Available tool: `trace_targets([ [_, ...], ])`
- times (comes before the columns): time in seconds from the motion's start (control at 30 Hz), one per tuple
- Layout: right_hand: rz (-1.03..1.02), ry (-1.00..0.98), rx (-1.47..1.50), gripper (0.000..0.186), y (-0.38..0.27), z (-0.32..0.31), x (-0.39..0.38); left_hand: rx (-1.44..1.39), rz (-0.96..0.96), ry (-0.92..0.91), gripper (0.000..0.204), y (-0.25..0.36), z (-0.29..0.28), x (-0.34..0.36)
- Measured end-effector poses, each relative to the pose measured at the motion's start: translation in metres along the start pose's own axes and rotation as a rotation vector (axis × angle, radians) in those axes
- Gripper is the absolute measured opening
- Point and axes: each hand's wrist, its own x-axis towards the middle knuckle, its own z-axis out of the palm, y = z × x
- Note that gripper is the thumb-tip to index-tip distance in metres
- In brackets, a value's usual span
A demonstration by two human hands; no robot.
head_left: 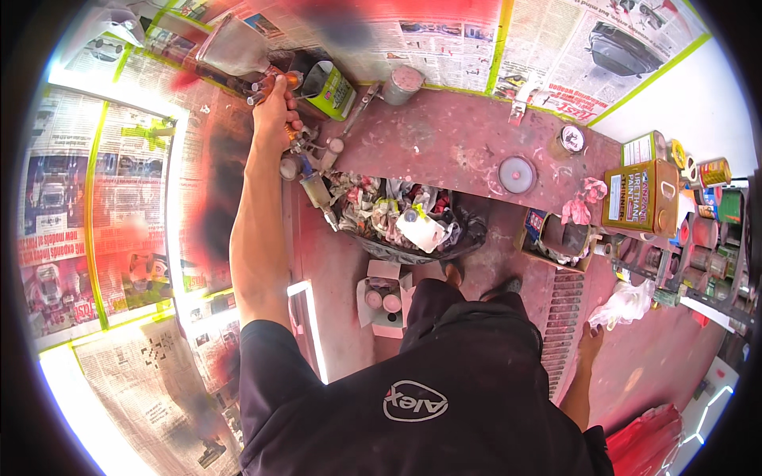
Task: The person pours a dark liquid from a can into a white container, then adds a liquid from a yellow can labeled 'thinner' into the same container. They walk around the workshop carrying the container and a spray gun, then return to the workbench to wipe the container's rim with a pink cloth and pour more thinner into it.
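My left arm reaches to the far left, where my left hand (275, 109) is closed around an amber, see-through piece (292, 80) whose exact kind I cannot make out. Close beyond it is a cloudy plastic cup (235, 46). Just below the hand are metal spray guns (317, 151), one with a clear cup (316, 190). Down at my right side, my right hand (589, 344) hangs with its fingertips by a crumpled white plastic bag (625, 305). Its fingers are small and partly hidden, so I cannot tell whether they hold the bag.
A stained bench (460, 127) bears a green-and-black can (332, 91), a grey cup (403, 84), a round lid (517, 174) and a gold thinner can (640, 197). Below are a rubbish bag (474, 232) and an open carton (384, 327). Paint cans (705, 232) fill racks at right.
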Motion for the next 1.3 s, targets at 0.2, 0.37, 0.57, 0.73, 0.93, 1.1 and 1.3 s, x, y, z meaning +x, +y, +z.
trace_targets([
  [0.2,0.125,-0.084,0.075,0.075,0.038,0.011,-0.024,0.022,-0.015,-0.028,0.037,0.009,0.001,0.002],
  [0.37,0.156,-0.161,0.203,0.075,0.029,0.019,-0.038,0.047,-0.001,-0.042,0.037,0.014,-0.006,0.007],
  [0.57,0.022,-0.088,0.105,0.075,0.035,0.025,-0.025,0.105,0.008,-0.022,0.037,0.026,-0.001,0.002],
  [0.73,0.025,-0.130,0.164,0.072,0.013,0.025,-0.027,0.124,0.020,-0.028,0.036,0.031,-0.003,-0.001],
  [0.93,0.043,-0.181,0.184,0.070,0.004,0.024,-0.030,0.127,0.035,-0.031,0.037,0.036,-0.002,-0.002],
  [1.1,0.089,-0.230,0.210,0.070,-0.003,0.026,-0.034,0.106,0.009,-0.042,0.038,0.039,-0.005,-0.003],
  [1.3,0.084,-0.248,0.230,0.071,-0.003,0.030,-0.036,0.118,0.009,-0.037,0.038,0.042,-0.003,-0.006],
])
